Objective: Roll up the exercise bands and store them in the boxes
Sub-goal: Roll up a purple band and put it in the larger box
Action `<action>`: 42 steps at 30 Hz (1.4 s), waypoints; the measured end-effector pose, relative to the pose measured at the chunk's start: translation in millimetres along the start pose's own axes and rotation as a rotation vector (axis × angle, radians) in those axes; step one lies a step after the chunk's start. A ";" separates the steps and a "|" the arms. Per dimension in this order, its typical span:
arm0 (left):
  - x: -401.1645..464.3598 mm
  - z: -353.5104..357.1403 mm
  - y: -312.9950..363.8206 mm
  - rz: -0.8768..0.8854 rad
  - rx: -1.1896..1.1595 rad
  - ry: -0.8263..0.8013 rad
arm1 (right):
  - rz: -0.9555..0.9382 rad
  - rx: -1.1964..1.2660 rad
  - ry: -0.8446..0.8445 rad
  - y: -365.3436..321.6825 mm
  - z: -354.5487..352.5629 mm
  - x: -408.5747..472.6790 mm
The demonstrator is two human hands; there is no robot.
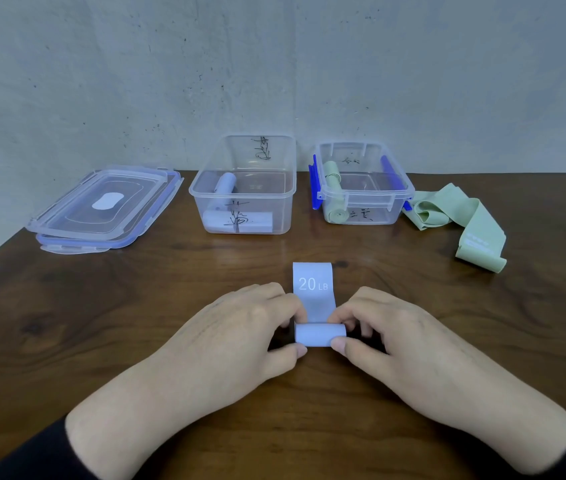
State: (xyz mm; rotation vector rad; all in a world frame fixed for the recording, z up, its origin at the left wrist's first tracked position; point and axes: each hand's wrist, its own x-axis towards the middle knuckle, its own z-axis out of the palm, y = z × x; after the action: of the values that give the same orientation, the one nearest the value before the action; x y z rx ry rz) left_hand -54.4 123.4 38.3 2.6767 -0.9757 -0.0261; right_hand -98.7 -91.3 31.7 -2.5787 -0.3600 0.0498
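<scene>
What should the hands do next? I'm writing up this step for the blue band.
Probably keep rolling forward: both hands pinch the blue band, and its flat "20 LB" tail isn't wound yet. Then it likely joins the blue rolls in the left box.

Bare desk (101,323) lies open to the left and right front. Along the back edge stand stacked lids (105,206) at left, two open boxes (243,188) (361,185) mid-edge, and a loose green band (465,220) toward the back right corner.
</scene>
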 end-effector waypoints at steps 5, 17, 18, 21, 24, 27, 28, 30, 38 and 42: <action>-1.0 -0.2 -0.2 0.006 0.006 0.012 | 0.021 -0.017 -0.010 0.2 0.7 1.6; -1.5 0.1 0.5 -0.003 0.005 0.013 | 0.006 0.001 -0.004 0.3 0.3 0.5; -1.3 -0.1 0.8 -0.001 0.005 0.016 | 0.011 -0.008 -0.009 0.3 0.5 0.7; -0.6 -0.7 0.7 -0.005 -0.004 0.014 | 0.002 -0.020 0.001 0.2 0.7 0.6; -0.5 -1.4 0.4 -0.016 -0.012 0.010 | -0.007 -0.011 0.006 0.0 0.4 0.4; -1.4 -1.1 0.7 -0.004 -0.001 0.023 | -0.012 -0.007 -0.001 -0.1 0.4 0.2; -1.7 -1.0 0.7 -0.003 0.000 0.026 | -0.012 -0.005 0.000 0.1 0.7 0.3; -1.9 -1.5 0.9 -0.004 -0.008 0.023 | -0.008 0.002 0.002 0.8 1.0 0.6; -1.8 -3.4 1.9 -0.022 0.000 0.004 | -0.009 -0.002 0.003 -0.3 0.0 -0.6; -2.3 -3.1 2.5 -0.022 -0.006 -0.003 | -0.003 -0.005 0.003 -1.2 -0.8 -0.4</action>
State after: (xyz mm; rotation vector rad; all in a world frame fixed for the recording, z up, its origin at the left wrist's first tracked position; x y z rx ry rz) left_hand -57.4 123.8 41.7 2.6827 -0.9455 -0.0377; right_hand -99.3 -90.7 33.0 -2.5826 -0.3630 0.0438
